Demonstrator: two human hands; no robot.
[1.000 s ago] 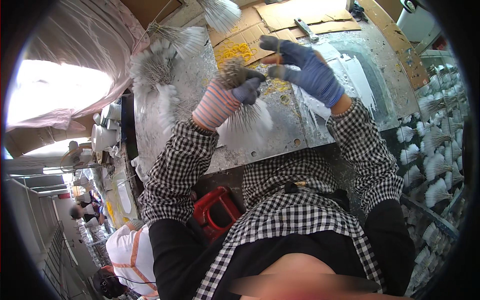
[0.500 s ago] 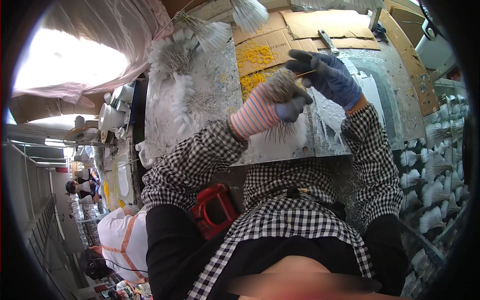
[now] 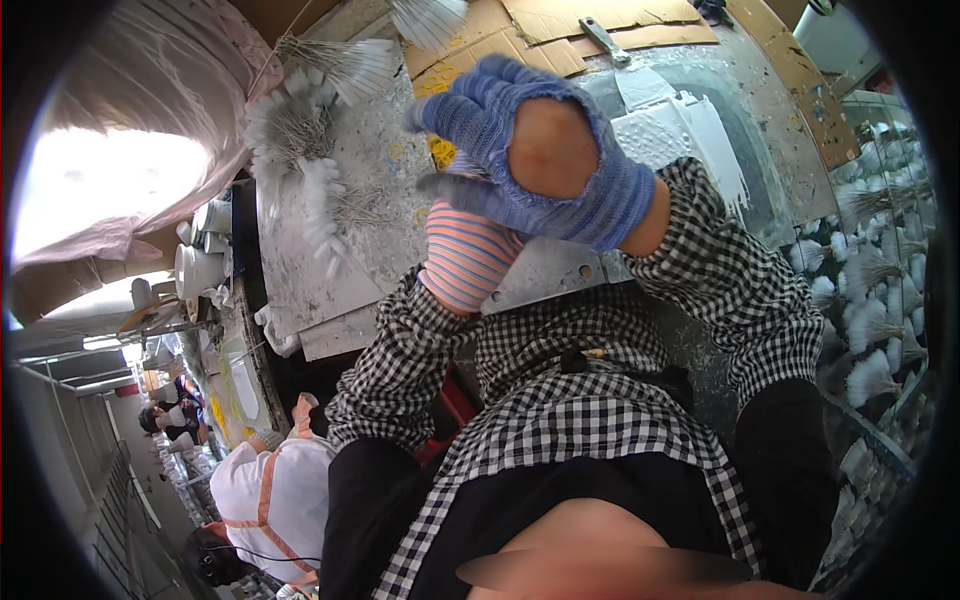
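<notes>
My right hand (image 3: pixel 550 150), in a blue knitted glove with a round hole at its back, is curled over my left hand (image 3: pixel 468 255). A pink, white and blue striped glove covers the left. Half a second ago the left held a bundle of thin wire stems with white tips, and the right pulled a yellow rubber band by it. Now my right hand hides the bundle, the band and the left fingers. Yellow rubber bands (image 3: pixel 442 153) show beyond the hands. Loose stems with white feathery tips (image 3: pixel 322 215) lie to the left on the bench.
A putty knife (image 3: pixel 605 42) rests by cardboard (image 3: pixel 650 15) at the back. White paste (image 3: pixel 690 140) coats a board beside my right hand. Racks of white-tipped bundles (image 3: pixel 870 300) stand at right. A red stool (image 3: pixel 455 405) is under my left arm; a person (image 3: pixel 275 500) works behind left.
My right hand has come left and nearer, turning its back up and covering the left hand. The bundle and band have gone out of sight. The whole view has shifted somewhat.
</notes>
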